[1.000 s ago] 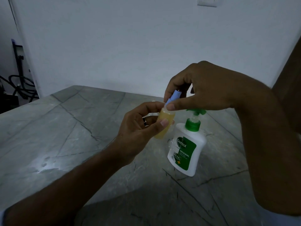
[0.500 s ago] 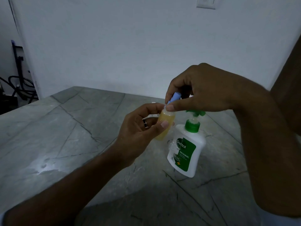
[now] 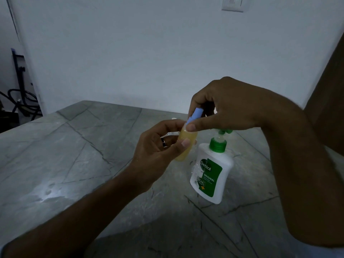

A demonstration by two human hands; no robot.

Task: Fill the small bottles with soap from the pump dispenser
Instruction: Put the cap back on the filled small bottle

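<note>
Yellow soap fills the small bottle (image 3: 186, 144), which sits tilted in the air above the grey stone table (image 3: 74, 155), its top leaning toward the right. In the single head view, the left hand (image 3: 158, 155) grips this bottle from the side, thumb curled across the front of its body and fingers wrapped behind it; a dark ring (image 3: 163, 142) shows on one of those fingers. The right hand (image 3: 227, 107) comes in from above and pinches the light blue cap (image 3: 194, 116) at the bottle's neck, thumb tip pressed against the cap's lower edge and the other fingers curled over the top. Whether the cap is fully seated on the neck cannot be told. Just to the right of the held bottle and lower, the white pump dispenser (image 3: 212, 175) stands upright on the table, carrying a green label and a green collar, with its pump head partly hidden behind the right hand. A pale shiny patch (image 3: 50, 192) lies on the table surface well to the left. Behind the table rises a plain white wall (image 3: 149, 53) with a switch plate (image 3: 232, 4) near the top edge.
</note>
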